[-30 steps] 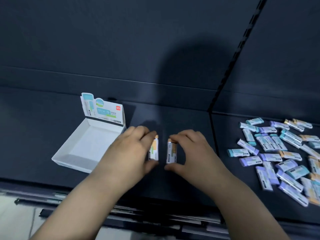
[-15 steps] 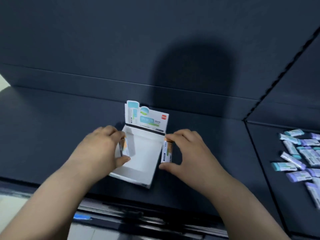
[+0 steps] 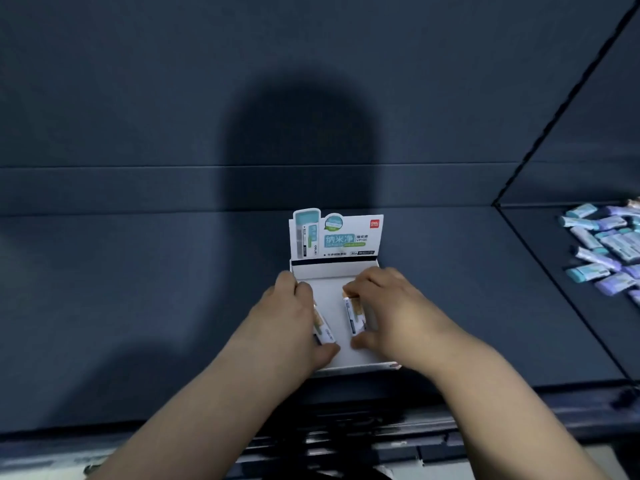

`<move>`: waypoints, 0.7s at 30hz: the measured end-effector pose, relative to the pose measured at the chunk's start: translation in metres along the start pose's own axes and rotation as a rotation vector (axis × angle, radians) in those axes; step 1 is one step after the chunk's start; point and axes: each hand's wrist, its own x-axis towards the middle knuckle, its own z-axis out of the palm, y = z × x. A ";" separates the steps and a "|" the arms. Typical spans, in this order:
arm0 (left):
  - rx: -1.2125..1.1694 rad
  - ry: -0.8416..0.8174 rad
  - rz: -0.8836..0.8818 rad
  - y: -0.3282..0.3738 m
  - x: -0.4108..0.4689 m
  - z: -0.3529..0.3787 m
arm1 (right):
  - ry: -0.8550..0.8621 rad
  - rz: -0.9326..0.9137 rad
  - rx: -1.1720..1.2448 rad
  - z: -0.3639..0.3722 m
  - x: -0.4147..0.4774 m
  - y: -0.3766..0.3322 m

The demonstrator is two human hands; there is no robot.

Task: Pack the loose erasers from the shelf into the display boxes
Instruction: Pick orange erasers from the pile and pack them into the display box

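In the display box [image 3: 333, 271], erasers [image 3: 356, 317] between fingers [image 3: 362, 284]

Dim and soft, lit from behind: a broad shadow [image 3: 298, 150] darkens the back panel [image 3: 104, 81].

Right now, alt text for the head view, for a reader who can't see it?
The left hand grips the left eraser and the right hand the right eraser, both inside an open white display box on a dark shelf. Its printed header card stands at the back; loose erasers lie piled at far right.
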 end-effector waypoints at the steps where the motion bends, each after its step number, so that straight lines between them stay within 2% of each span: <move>1: 0.003 -0.005 0.003 0.002 0.000 -0.001 | -0.001 -0.002 -0.009 -0.002 -0.001 0.002; 8: 0.046 0.064 0.023 -0.005 0.011 -0.018 | 0.055 -0.042 -0.093 -0.017 0.007 -0.005; 11: 0.111 0.021 -0.018 -0.005 0.018 -0.018 | 0.041 -0.076 -0.112 -0.015 0.019 -0.014; 17: 0.096 -0.038 -0.148 0.000 0.021 -0.005 | -0.079 -0.046 -0.063 0.000 0.028 -0.012; 21: 0.072 -0.039 -0.156 -0.002 0.023 -0.001 | -0.106 -0.034 0.012 -0.001 0.028 -0.006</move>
